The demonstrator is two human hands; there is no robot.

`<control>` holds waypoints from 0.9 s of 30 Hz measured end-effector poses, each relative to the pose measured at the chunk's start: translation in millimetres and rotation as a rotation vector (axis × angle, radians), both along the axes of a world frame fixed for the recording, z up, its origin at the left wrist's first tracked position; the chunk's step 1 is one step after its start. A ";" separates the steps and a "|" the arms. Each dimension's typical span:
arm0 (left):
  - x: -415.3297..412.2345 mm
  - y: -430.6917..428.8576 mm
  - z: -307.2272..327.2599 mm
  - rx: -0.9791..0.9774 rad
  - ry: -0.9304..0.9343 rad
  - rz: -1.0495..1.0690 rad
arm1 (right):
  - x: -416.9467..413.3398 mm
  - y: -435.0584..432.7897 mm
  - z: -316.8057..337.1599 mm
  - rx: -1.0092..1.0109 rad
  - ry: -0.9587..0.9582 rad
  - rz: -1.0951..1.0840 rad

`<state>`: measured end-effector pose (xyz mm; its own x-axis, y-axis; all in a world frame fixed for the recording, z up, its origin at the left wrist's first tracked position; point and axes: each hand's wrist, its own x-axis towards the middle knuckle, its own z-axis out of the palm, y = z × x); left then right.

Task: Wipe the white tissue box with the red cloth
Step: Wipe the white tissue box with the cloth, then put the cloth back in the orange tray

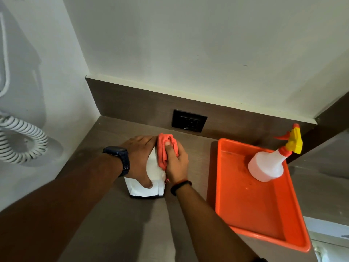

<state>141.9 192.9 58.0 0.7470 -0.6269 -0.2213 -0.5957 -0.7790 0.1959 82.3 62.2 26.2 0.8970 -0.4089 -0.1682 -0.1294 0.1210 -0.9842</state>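
The white tissue box (153, 171) stands on the brown counter, near the middle of the view. My left hand (138, 157) lies over its top and left side and grips it, thumb on the near face. My right hand (176, 161) presses the bunched red cloth (164, 150) against the box's right upper edge. Much of the box's top is hidden under the two hands and the cloth.
An orange tray (253, 210) lies to the right, with a white spray bottle (268, 165) with a yellow and red nozzle in its far end. A black wall socket (188, 121) sits behind the box. A coiled white cord (20, 142) hangs on the left wall.
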 end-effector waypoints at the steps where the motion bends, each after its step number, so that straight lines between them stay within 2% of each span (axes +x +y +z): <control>1: 0.1 -0.4 -0.2 0.016 -0.003 0.005 | 1.3 -1.0 -1.6 0.057 0.042 -0.011; 3: -1.0 -1.7 0.0 0.063 -0.009 0.011 | -5.1 -0.3 -9.9 0.135 0.145 -0.039; 6: -1.9 -2.3 0.8 0.108 0.003 0.017 | -28.6 10.2 -19.2 0.121 0.221 -0.104; 9: -1.1 -2.9 2.2 0.097 0.003 0.019 | -41.5 16.4 -17.0 0.064 0.162 -0.166; 13: 0.1 -3.3 1.3 0.054 -0.004 0.011 | -32.5 8.1 7.9 0.084 0.031 -0.156; 15: -0.9 -3.2 1.7 0.063 -0.008 0.019 | -25.4 -1.9 22.0 0.265 -0.025 -0.205; 19: -4.8 -1.3 5.5 0.093 0.023 0.062 | -30.0 -45.6 36.7 0.842 0.008 -0.233; 21: -5.5 -3.3 11.9 0.134 0.043 0.071 | -42.0 -75.8 40.6 0.909 -0.055 -0.219; 23: -8.2 -9.4 19.3 0.177 0.065 0.072 | -55.9 -108.0 44.1 0.767 -0.103 -0.280; 27: -24.9 -37.7 25.3 0.073 -0.005 0.065 | -81.2 -163.8 37.6 0.067 -0.062 -0.415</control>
